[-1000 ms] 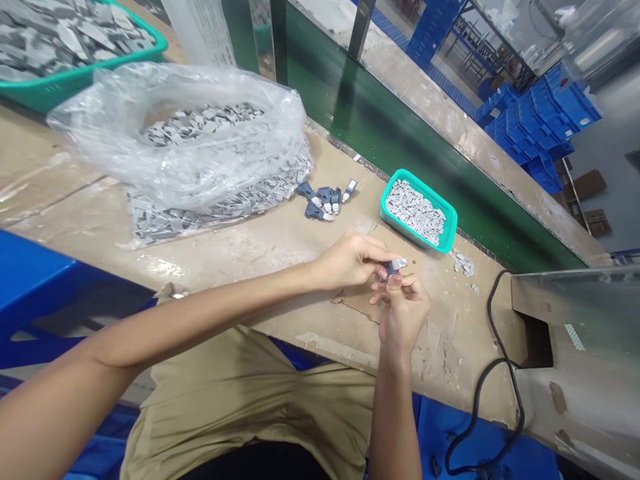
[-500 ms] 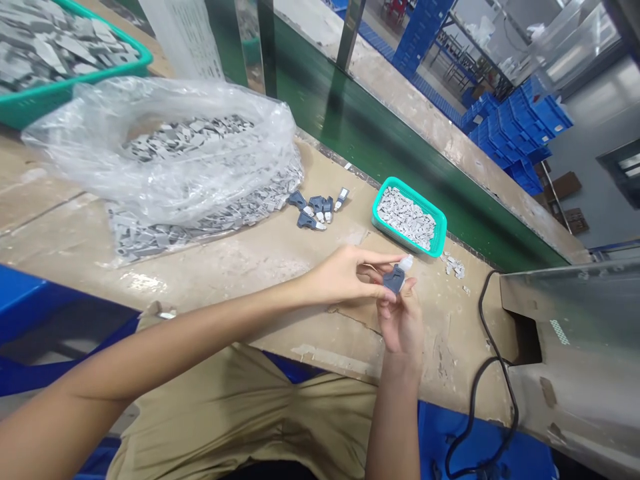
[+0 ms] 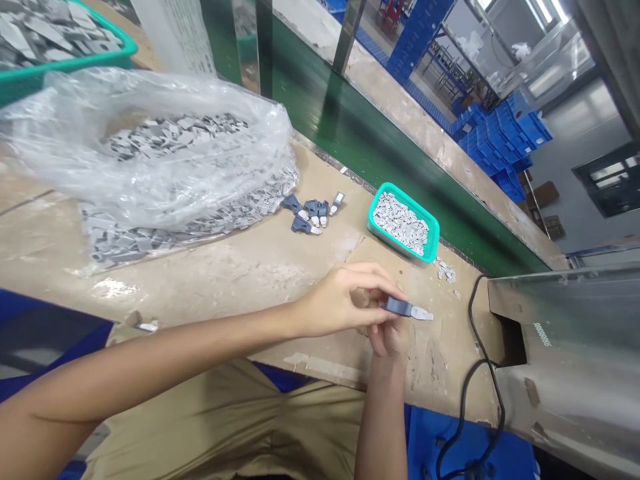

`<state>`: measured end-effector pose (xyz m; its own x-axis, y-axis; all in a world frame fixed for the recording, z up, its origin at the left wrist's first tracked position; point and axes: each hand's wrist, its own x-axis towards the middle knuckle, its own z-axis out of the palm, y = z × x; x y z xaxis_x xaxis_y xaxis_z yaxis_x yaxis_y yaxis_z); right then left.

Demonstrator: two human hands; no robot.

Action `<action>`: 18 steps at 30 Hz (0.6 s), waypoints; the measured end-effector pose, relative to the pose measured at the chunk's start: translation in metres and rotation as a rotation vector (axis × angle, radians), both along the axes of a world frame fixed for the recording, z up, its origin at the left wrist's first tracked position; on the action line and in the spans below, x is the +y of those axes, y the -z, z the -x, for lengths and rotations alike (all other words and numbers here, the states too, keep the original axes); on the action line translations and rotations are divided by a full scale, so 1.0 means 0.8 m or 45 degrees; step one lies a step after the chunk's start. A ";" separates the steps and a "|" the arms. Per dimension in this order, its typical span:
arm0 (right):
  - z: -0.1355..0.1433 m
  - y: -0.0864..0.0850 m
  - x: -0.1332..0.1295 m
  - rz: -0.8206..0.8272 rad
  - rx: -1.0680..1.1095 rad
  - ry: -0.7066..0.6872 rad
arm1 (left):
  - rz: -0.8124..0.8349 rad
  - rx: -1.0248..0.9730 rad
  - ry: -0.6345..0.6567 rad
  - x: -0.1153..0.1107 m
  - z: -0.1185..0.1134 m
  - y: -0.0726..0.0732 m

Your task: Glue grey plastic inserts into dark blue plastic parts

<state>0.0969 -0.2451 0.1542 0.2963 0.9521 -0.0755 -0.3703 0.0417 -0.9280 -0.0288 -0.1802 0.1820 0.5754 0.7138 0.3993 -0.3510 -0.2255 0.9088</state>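
My left hand (image 3: 345, 300) pinches a dark grey plastic piece with a light grey tip (image 3: 399, 307) between its thumb and fingers. The tip points right. Just below and behind that piece is my right hand (image 3: 391, 339), its fingers curled and largely hidden by the left hand; whether they hold anything is out of sight. Several similar dark pieces with pale tips (image 3: 313, 212) lie in a loose group on the table. Beyond my hands, a small green basket (image 3: 434, 248) is filled with small light grey pieces (image 3: 401, 221).
A clear plastic bag (image 3: 200, 160) of grey pieces lies at the left, near a larger green basket (image 3: 120, 59). Loose light chips (image 3: 445, 270) sit beside the small basket. A black cable (image 3: 473, 320) runs by a metal housing (image 3: 575, 333); a green conveyor (image 3: 310, 100) crosses behind.
The dark piece has come down toward me and turned, so its light tip now points right instead of up and away. My right hand has slipped lower, further behind the left.
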 end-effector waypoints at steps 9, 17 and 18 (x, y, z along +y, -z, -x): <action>-0.005 -0.028 -0.008 -0.235 -0.382 0.341 | 1.165 -0.226 0.621 0.011 -0.010 0.008; -0.003 -0.049 -0.023 -0.052 -0.282 -0.062 | 1.244 -0.207 0.788 0.006 -0.010 0.008; -0.004 -0.049 -0.024 -0.044 -0.267 -0.068 | 1.241 -0.210 0.795 0.005 -0.009 0.007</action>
